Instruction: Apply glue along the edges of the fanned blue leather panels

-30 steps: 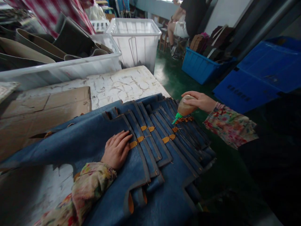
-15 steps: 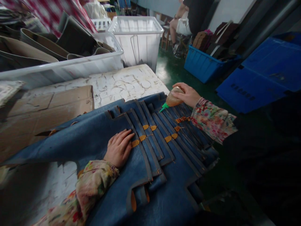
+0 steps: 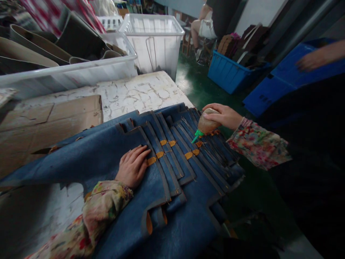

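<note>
My right hand is wrapped round a squeeze bottle with a cloudy tan body and a green nozzle. The nozzle points down and left, close over the grey edge strips of the blue leather pieces. These pieces overlap in a fanned stack, with stitched edges and small orange-tan tabs. On the left part of the stack my left hand lies flat, fingers stretched out near one tab, holding nothing.
Brown cardboard lies on the white worn tabletop. A white bin of dark curved pieces and a tall white bin stand beyond. Blue crates are at right. A co-worker's blurred hand shows at the right edge; another person sits behind.
My right hand has moved the bottle down the edge strips, towards me and slightly right. My left hand stays on the leather. A co-worker's hand has come into view at right.
</note>
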Demonstrator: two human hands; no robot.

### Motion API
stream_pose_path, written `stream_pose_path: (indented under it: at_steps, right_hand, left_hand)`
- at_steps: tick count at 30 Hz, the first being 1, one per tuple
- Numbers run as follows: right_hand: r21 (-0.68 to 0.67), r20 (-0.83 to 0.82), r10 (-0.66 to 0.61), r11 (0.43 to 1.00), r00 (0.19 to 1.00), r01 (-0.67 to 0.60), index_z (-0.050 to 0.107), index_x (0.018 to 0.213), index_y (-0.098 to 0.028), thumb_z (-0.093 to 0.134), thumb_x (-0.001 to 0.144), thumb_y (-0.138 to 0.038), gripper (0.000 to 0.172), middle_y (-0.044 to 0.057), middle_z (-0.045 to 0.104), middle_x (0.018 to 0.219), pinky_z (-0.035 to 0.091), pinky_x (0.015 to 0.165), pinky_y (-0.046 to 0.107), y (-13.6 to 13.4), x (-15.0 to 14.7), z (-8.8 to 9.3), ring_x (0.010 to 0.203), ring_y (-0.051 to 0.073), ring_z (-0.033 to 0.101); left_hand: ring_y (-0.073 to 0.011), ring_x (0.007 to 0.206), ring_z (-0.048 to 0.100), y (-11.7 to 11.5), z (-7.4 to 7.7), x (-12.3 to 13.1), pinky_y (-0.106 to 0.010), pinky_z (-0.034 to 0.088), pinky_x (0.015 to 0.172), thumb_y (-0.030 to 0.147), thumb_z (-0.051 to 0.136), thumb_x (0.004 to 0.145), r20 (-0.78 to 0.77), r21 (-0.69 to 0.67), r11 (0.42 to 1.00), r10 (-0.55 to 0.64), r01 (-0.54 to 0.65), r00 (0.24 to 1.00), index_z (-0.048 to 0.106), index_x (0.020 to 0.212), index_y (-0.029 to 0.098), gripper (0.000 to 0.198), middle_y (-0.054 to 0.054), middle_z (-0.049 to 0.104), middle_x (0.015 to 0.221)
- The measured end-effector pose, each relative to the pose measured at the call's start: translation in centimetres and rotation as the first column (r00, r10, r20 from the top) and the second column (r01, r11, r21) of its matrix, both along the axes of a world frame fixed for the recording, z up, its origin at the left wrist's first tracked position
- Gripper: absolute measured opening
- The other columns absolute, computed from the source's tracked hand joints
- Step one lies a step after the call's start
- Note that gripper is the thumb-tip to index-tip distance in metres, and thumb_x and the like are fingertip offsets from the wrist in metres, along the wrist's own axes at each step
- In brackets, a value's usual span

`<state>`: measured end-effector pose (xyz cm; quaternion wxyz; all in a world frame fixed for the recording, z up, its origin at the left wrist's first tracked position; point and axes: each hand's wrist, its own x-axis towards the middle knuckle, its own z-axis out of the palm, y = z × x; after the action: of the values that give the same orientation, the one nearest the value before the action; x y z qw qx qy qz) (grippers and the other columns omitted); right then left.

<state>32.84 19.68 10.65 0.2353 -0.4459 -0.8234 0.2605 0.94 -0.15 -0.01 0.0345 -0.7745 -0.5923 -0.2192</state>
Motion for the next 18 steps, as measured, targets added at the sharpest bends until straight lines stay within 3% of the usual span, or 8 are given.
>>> stream_pose_path:
  at_steps: [4,10,18]
  right_hand:
    - [0.051,-0.031,-0.071,0.996,0.997,0.072,0.063,0.096,-0.019,0.057,0.070,-0.044,0.036,0.005,0.064,0.094,0.046,0.085,0.044,-0.3,-0.3,-0.2,0.091,0.027,0.058]
    - [-0.010,0.017,0.008,1.000,1.000,-0.008,0.064,0.094,-0.021,0.058,0.070,-0.045,0.034,0.005,0.065,0.096,0.044,0.088,0.045,-1.7,1.8,-0.1,0.092,0.027,0.059]
    - [-0.037,-0.021,0.011,0.999,1.000,-0.012,0.062,0.099,-0.017,0.057,0.071,-0.042,0.037,0.005,0.063,0.100,0.043,0.090,0.042,-2.6,2.8,-0.3,0.096,0.027,0.057]
  left_hand:
    - [-0.0218,0.121,0.044,0.0,0.0,-0.1,-0.039,0.031,0.098,0.028,0.033,0.091,-0.022,0.007,1.000,0.004,-0.004,1.000,0.055,0.118,0.019,0.036,-0.006,0.053,0.126]
    - [-0.0216,0.121,0.044,0.0,0.0,0.0,-0.039,0.030,0.099,0.030,0.031,0.092,-0.036,-0.007,1.000,0.012,-0.012,0.999,0.054,0.119,0.019,0.038,-0.006,0.053,0.126]
    - [-0.0224,0.120,0.045,0.1,-0.1,-0.2,-0.039,0.031,0.098,0.031,0.031,0.092,-0.028,-0.013,1.000,0.009,-0.010,1.000,0.056,0.118,0.018,0.038,-0.007,0.054,0.126]
